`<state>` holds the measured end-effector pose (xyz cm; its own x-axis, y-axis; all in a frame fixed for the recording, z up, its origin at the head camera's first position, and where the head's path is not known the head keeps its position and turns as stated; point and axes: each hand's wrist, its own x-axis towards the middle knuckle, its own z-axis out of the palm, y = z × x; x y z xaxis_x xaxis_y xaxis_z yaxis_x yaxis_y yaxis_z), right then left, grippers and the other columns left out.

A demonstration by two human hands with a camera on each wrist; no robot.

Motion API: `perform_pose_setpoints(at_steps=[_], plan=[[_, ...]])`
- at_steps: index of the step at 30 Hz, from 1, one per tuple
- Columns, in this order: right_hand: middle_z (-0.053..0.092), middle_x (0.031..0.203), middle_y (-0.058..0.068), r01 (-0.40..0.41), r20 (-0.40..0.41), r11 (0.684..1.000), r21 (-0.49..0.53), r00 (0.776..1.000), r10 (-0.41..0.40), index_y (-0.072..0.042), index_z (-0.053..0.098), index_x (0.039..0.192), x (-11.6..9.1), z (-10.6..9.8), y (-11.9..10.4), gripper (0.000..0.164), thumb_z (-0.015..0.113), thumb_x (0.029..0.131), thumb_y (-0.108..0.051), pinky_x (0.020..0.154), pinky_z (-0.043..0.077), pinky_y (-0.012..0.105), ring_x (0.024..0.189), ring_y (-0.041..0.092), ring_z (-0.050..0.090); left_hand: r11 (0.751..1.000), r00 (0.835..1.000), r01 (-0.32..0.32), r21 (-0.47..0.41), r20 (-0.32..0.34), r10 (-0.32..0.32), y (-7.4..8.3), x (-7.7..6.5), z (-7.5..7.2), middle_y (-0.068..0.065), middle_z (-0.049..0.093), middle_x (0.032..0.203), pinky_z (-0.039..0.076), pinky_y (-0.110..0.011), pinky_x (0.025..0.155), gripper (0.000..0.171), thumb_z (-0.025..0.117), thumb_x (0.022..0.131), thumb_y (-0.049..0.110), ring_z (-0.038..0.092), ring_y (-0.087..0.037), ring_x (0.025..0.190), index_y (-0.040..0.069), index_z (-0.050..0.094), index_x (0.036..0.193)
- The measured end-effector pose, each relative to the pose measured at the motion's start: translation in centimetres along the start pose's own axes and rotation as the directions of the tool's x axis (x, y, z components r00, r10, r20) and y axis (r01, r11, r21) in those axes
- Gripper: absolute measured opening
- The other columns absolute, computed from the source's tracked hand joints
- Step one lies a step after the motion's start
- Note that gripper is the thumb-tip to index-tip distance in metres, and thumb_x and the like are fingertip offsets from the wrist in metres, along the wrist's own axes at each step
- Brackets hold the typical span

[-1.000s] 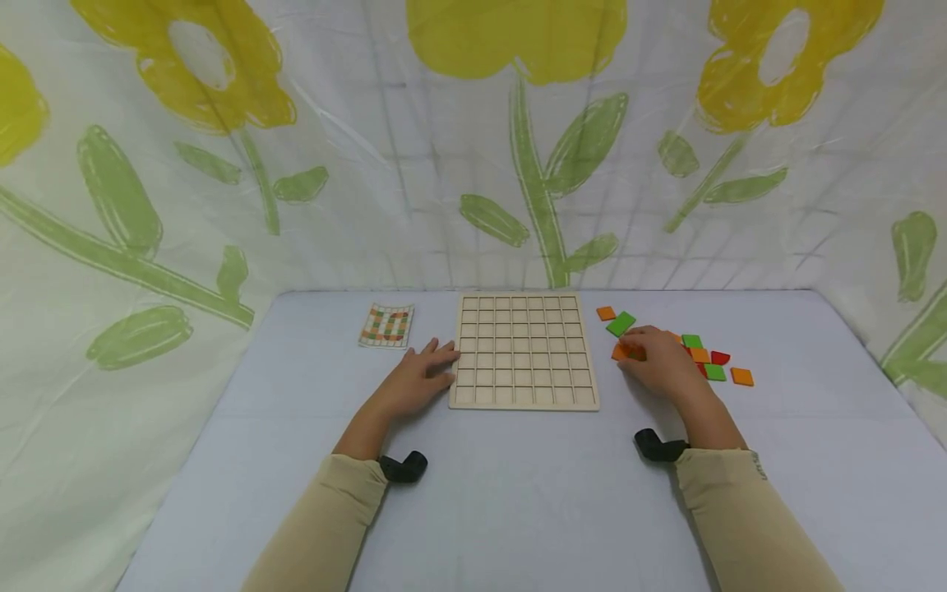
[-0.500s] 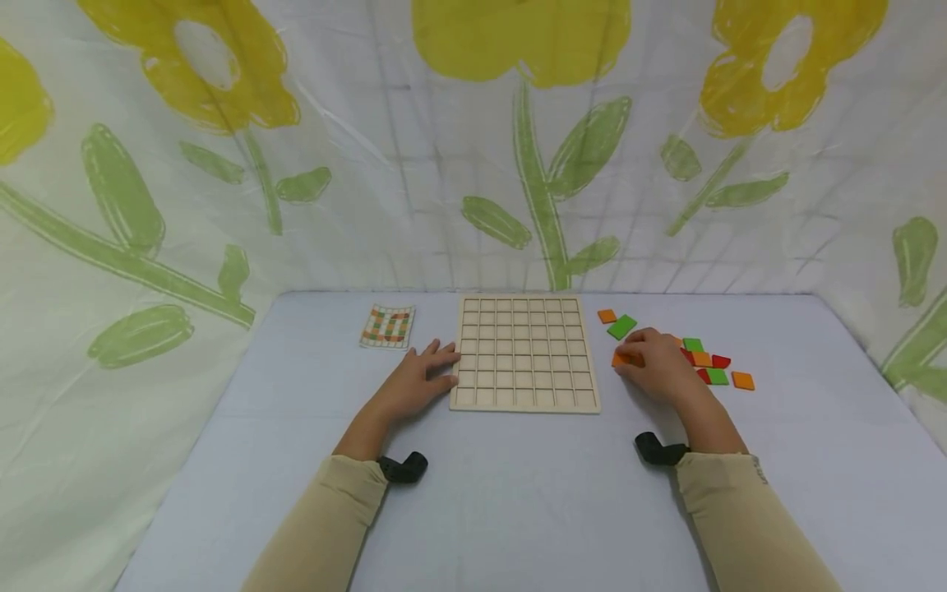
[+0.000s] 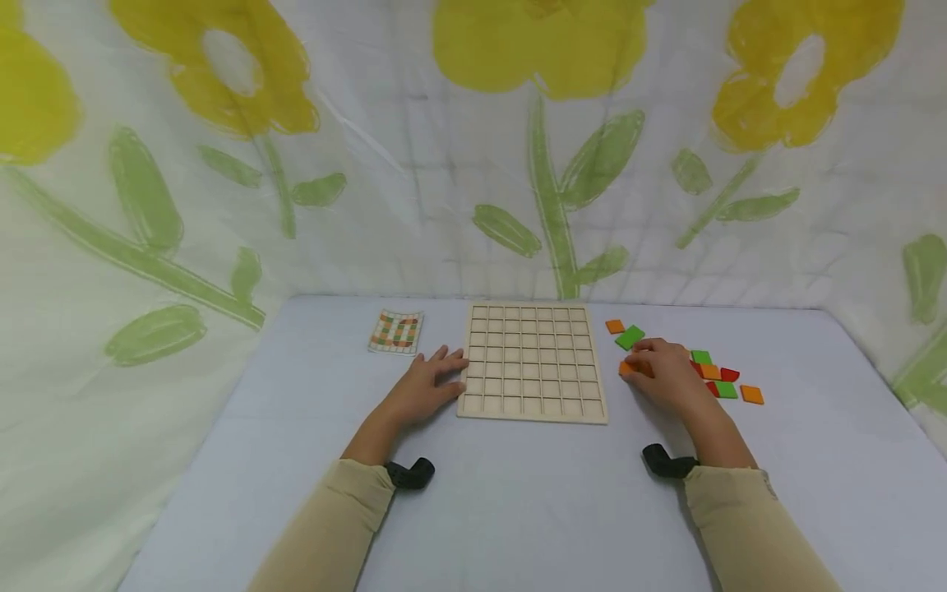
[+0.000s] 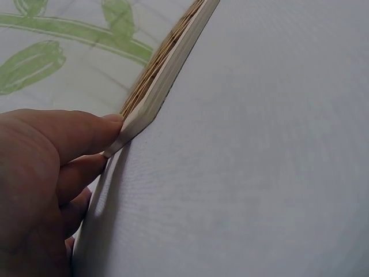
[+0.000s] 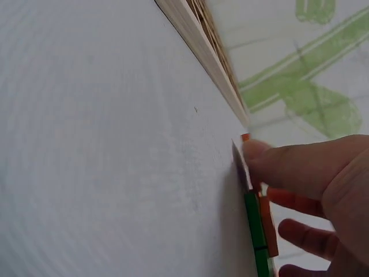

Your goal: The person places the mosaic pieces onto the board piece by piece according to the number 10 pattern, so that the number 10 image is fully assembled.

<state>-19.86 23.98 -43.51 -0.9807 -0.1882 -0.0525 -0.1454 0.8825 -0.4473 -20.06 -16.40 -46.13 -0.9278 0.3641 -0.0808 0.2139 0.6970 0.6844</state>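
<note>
The left hand [image 3: 423, 390] touches the left edge of a pale wooden grid board [image 3: 534, 362] with its thumb and fingertips. In the left wrist view, the thumb [image 4: 92, 130] lies against the board's corner, the other fingers beneath it. To the right of the board, the right hand [image 3: 662, 374] pinches an orange tile [image 3: 625, 368] with thumb and index finger. Most of that tile is hidden by the fingers. In the right wrist view, a thin dark-edged piece [image 5: 240, 164] tilts by the thumb, above green tiles [image 5: 253, 222].
Behind the left hand lies a small pattern card [image 3: 395, 331]. Loose pieces lie about the right hand: a green tile [image 3: 630, 337], an orange tile [image 3: 751, 395], a red rounded piece [image 3: 729, 375] and several others. A flower-print curtain [image 3: 414, 205] hangs behind the white table [image 3: 533, 501].
The head view has shifted slightly, so everything appears a little lower and further right. Less of the pieces shows at the right fingertips than a second ago. The left hand keeps its place at the board.
</note>
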Motion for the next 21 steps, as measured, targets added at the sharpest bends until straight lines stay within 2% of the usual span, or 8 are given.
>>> perform_pose_setpoints(at_steps=[4,8,11,15,21], plan=[[0.054,0.128,0.025,0.061,-0.055,0.995,0.075,0.997,-0.057,0.001,0.066,0.123,0.1,0.3,-0.4,0.037,0.068,0.093,-0.02,0.1,0.043,0.061,0.12,0.045,0.044,1.0,1.0,-0.003,-0.002,0.003,0.003,0.3,0.0,0.4,0.005,0.041,0.155,0.0,-0.045,0.126,0.046,0.065,0.096,0.03,0.019,-0.018,0.151,0.017,0.058,0.139],[0.058,0.118,0.021,0.143,-0.072,0.983,0.118,0.988,-0.135,0.001,0.065,0.124,1.7,0.4,-2.2,0.034,0.066,0.095,-0.017,0.092,0.048,0.055,0.109,0.039,0.053,1.0,1.0,-0.001,-0.003,0.0,0.001,0.4,0.0,0.4,0.005,0.042,0.154,0.0,-0.045,0.126,0.045,0.065,0.096,0.029,0.019,-0.017,0.151,0.017,0.058,0.139],[0.059,0.117,0.019,0.156,-0.031,0.981,0.113,0.988,-0.153,0.001,0.064,0.126,3.9,0.5,-3.7,0.034,0.064,0.096,-0.018,0.088,0.05,0.05,0.105,0.035,0.056,1.0,1.0,0.003,-0.003,-0.008,-0.003,0.4,-0.1,0.3,0.004,0.042,0.154,0.0,-0.046,0.126,0.046,0.065,0.095,0.029,0.019,-0.018,0.151,0.017,0.058,0.139],[0.058,0.119,0.018,0.153,0.034,0.983,0.097,0.987,-0.157,-0.002,0.062,0.131,6.7,0.9,-5.0,0.037,0.061,0.099,-0.02,0.089,0.051,0.048,0.105,0.034,0.056,1.0,1.0,0.013,-0.009,-0.014,-0.013,0.5,-0.4,0.2,0.004,0.042,0.154,0.0,-0.044,0.126,0.046,0.065,0.095,0.029,0.019,-0.017,0.151,0.017,0.058,0.139],[0.054,0.13,0.018,0.123,0.108,0.985,0.12,0.985,-0.136,-0.005,0.059,0.136,8.8,1.4,-6.8,0.04,0.059,0.1,-0.023,0.098,0.048,0.052,0.118,0.037,0.054,1.0,1.0,0.009,-0.015,-0.026,-0.009,0.6,-0.5,0.1,0.004,0.043,0.153,0.0,-0.044,0.126,0.045,0.066,0.095,0.028,0.02,-0.017,0.151,0.017,0.059,0.138]])
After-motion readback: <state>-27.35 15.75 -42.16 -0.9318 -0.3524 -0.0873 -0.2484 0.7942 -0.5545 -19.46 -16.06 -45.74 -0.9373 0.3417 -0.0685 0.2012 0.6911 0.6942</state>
